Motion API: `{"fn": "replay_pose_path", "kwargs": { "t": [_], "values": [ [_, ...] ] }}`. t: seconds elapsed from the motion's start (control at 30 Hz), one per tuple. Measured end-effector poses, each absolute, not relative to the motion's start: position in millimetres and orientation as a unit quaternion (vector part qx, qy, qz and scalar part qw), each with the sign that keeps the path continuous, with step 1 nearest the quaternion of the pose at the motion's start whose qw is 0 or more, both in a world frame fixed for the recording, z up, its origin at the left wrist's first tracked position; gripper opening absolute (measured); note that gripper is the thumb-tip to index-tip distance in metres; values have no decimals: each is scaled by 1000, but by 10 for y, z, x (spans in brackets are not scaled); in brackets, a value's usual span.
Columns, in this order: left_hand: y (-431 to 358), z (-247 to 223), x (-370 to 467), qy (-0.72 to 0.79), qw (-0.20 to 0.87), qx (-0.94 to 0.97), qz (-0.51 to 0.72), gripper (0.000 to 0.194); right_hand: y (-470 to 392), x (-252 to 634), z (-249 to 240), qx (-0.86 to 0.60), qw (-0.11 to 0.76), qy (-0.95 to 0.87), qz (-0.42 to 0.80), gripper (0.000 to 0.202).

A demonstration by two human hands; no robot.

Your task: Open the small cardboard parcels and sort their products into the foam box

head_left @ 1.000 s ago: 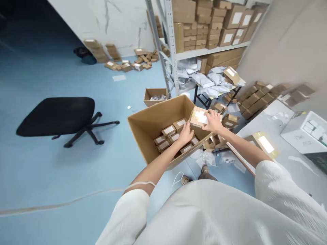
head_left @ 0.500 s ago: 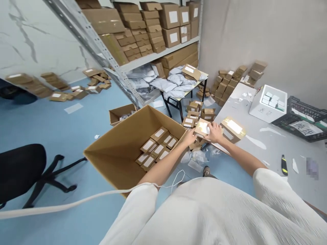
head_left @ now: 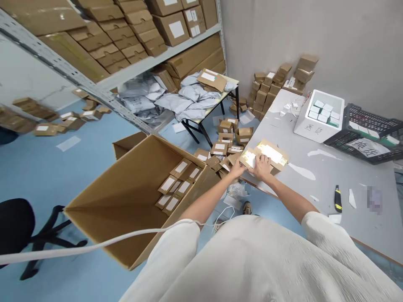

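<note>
A small cardboard box (head_left: 249, 157) with a white label and yellow tape is between my hands at the table's left edge. My left hand (head_left: 237, 168) grips its near left side, fingers partly hidden. My right hand (head_left: 262, 167) lies over its right part, fingers curled down onto it. Right behind it sits a larger taped cardboard box (head_left: 273, 156) on the table, close against my right hand. To the left, a big open carton (head_left: 103, 184) holds several small labelled boxes (head_left: 172, 184) along its right side.
The grey table (head_left: 302, 188) bears a white foam box (head_left: 319, 115), a black crate (head_left: 368, 138) and a yellow-black utility knife (head_left: 338, 199). Loose cardboard boxes (head_left: 220, 147) lie on the floor beyond. A white cable (head_left: 126, 233) crosses before me; an office chair (head_left: 17, 224) stands left.
My view has turned right. The small box in my hands has come over the table edge, close beside the larger taped box.
</note>
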State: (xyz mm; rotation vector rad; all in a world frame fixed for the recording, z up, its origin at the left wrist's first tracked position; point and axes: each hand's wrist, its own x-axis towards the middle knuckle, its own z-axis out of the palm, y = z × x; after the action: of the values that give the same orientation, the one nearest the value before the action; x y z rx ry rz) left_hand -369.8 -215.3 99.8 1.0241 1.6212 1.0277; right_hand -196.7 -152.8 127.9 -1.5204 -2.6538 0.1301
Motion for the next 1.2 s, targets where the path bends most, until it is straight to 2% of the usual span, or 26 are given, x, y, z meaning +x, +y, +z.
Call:
{"fn": "replay_pose_path", "kwargs": {
  "t": [0.1,0.23,0.33,0.57,0.9,1.2],
  "values": [
    [-1999,979,-3599,658,508,372,414,97,-1461,-1927,1235,-526,54,-848,43,75],
    [-1830,949,-3501,639,533,360,421,111,-1309,-1882,1237,-573,30,-817,59,77],
    [-1767,898,-3438,629,552,362,412,112,-1204,-1843,1247,-588,33,-805,74,75],
    [-1877,805,-3473,639,544,393,375,112,-1190,-1833,1219,-547,67,-831,71,56],
    [-2502,808,-4206,688,465,378,409,90,-1592,-2526,1387,-443,5,-895,50,47],
    [-3811,624,-5130,750,377,265,475,66,-2307,-3663,1358,-320,-18,-946,51,47]
  ]
}}
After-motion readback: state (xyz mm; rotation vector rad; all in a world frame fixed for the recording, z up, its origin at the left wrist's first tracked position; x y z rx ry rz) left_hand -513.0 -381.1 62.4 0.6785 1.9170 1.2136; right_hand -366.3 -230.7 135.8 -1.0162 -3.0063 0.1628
